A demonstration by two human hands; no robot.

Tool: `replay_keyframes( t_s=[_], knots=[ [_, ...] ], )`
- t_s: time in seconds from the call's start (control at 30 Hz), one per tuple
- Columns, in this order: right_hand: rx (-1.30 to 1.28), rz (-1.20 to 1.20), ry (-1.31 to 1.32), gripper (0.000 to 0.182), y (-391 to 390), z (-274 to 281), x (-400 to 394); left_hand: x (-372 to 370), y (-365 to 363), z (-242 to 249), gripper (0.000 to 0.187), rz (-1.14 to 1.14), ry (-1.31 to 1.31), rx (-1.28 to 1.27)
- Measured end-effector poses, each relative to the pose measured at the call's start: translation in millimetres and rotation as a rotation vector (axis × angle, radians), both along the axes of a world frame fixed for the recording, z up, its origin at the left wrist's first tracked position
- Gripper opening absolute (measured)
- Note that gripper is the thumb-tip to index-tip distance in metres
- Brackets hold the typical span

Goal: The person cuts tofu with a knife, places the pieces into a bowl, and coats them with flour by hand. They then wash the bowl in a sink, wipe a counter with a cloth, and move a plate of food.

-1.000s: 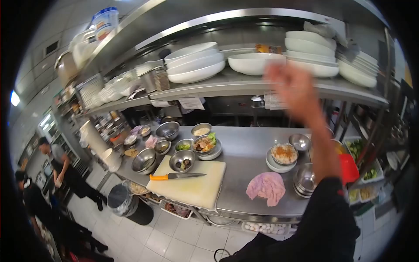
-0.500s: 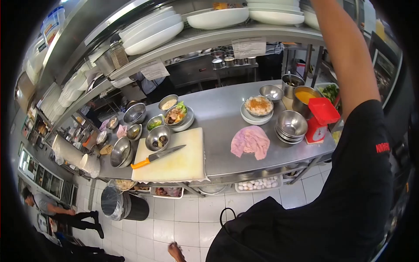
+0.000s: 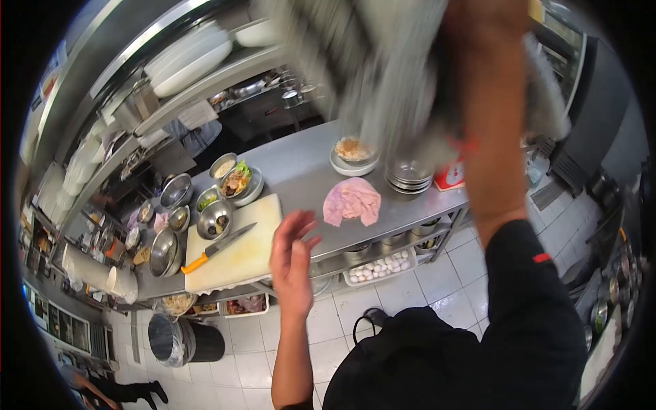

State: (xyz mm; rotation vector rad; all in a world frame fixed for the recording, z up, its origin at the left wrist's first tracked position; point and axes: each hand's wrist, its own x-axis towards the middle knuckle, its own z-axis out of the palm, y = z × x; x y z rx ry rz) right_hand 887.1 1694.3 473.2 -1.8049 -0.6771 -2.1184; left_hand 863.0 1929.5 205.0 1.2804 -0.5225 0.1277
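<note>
My right hand is raised at the top right, blurred, holding a grey and white cloth that hangs down and smears with motion. In front of the counter edge, my left hand is lifted with its fingers apart and nothing in it. It is nearest to the white cutting board, on which an orange-handled knife lies. A pink cloth rests on the steel counter to the right of the board. The grey cloth partly covers the stacked steel bowls and the red scale.
Bowls of food stand behind the board, and a bowl of rice sits further right. White dishes fill the upper shelf. Below are a tray of eggs and a lined bin. A person is at the lower left.
The grey cloth has come into view in my raised right hand. My left hand has risen from the bottom of the view to the counter's front edge. The view has shifted.
</note>
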Motion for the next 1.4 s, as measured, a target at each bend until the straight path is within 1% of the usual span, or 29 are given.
replay_keyframes(
  t_s=[0.03, 0.07, 0.1, 0.13, 0.17, 0.2, 0.23, 0.3, 0.37, 0.43, 0.47, 0.5, 0.57, 0.6, 0.63, 0.7, 0.73, 0.83, 0.87, 0.93, 0.97, 1.0, 1.07, 1.13, 1.2, 1.23, 1.27, 1.33, 1.4],
  knots=[
    [-0.015, -0.289, 0.03, 0.02, 11, -36, -2, 2, -20, 3, 0.057, -0.145, 0.06, -0.21],
    [0.129, -0.2, 0.194, 0.019, 23, -68, 26, 3, -34, 0, 0.056, -0.206, 0.127, -0.304],
    [0.053, -0.018, -0.15, 0.014, 37, -98, 32, 0, -41, -7, 0.056, -0.185, 0.184, -0.302],
    [0.238, 0.723, 0.45, 0.011, 62, -131, 21, -2, -46, -17, 0.055, -0.153, 0.247, -0.298],
    [0.833, 1.383, 0.78, 0.011, 87, -163, 11, -5, -47, -29, 0.054, -0.106, 0.296, -0.275],
    [0.754, 1.313, 1.034, 0.011, 91, -200, 16, -7, -46, -39, 0.054, -0.055, 0.328, -0.244],
    [0.477, 1.232, 1.283, 0.017, 80, -226, 24, -8, -42, -50, 0.053, 0.001, 0.359, -0.205],
    [0.43, 1.182, 1.408, 0.021, 48, -246, 44, -8, -36, -66, 0.052, 0.115, 0.405, -0.13],
    [0.519, 0.946, 1.565, 0.025, -11, -250, 90, -3, -29, -75, 0.051, 0.239, 0.429, -0.041],
    [0.763, 0.665, 1.485, 0.023, -75, -287, 172, 0, -22, -78, 0.05, 0.393, 0.416, 0.107],
    [0.875, 0.671, 1.377, 0.019, -112, -323, 219, 1, -19, -79, 0.049, 0.476, 0.417, 0.193],
    [1.041, 0.706, 1.394, 0.019, -148, -350, 259, 0, -19, -76, 0.049, 0.558, 0.354, 0.415],
    [1.322, 0.492, 1.402, 0.026, -203, -411, 336, -3, -25, -72, 0.048, 0.75, 0.019, 1.221],
    [1.343, 0.26, 1.45, 0.033, -224, -430, 359, -3, -31, -73, 0.047, 0.81, -0.105, 1.489],
    [1.366, 0.162, 1.57, 0.04, -246, -450, 382, -5, -39, -86, 0.055, 0.866, -0.024, 1.314],
    [1.424, 0.092, 1.623, 0.046, -262, -476, 407, -12, -36, -112, 0.046, 0.889, -0.007, 1.195],
    [1.463, 0.044, 1.649, 0.047, -262, -474, 410, -18, -27, -125, 0.028, 0.855, -0.062, 1.255],
    [1.601, 0.014, 1.544, 0.03, -263, -496, 437, 1, -81, -79, 0.015, 0.941, 0.334, 0.969],
    [1.556, -0.021, 1.579, 0.029, -268, -503, 446, 6, -91, -76, 0.016, 1.008, 0.467, 0.638],
    [1.464, -0.087, 1.623, 0.028, -278, -504, 463, 5, -82, -89, 0.017, 1.071, 0.514, 0.467],
    [1.212, -0.309, 1.561, 0.025, -276, -494, 462, 5, -77, -96, 0.018, 1.103, 0.531, 0.378],
    [0.953, -0.513, 1.477, 0.023, -272, -476, 458, 4, -72, -100, 0.018, 1.051, 0.533, 0.305],
    [0.934, -0.566, 1.402, 0.032, -270, -438, 451, 3, -62, -106, 0.019, 0.929, 0.536, 0.151],
    [0.729, -0.559, 1.326, 0.038, -272, -394, 429, 4, -57, -110, 0.019, 0.787, 0.533, -0.008],
    [0.592, -0.58, 1.377, 0.041, -287, -360, 415, 11, -66, -92, 0.022, 0.836, 0.256, 1.104],
    [0.524, -0.589, 1.398, 0.043, -294, -347, 415, 15, -70, -83, 0.023, 0.924, 0.028, 1.521],
    [0.367, -0.591, 1.34, 0.028, -314, -350, 422, 17, -72, -78, 0.024, 0.895, 0.144, 1.523],
    [-0.019, -0.555, 1.523, 0.028, -332, -331, 403, 16, -60, -93, 0.026, 0.852, 0.295, 1.251],
    [-0.162, -0.387, 1.675, 0.024, -335, -326, 373, 15, -38, -128, 0.029, 0.82, 0.329, 0.878]
  ],
)
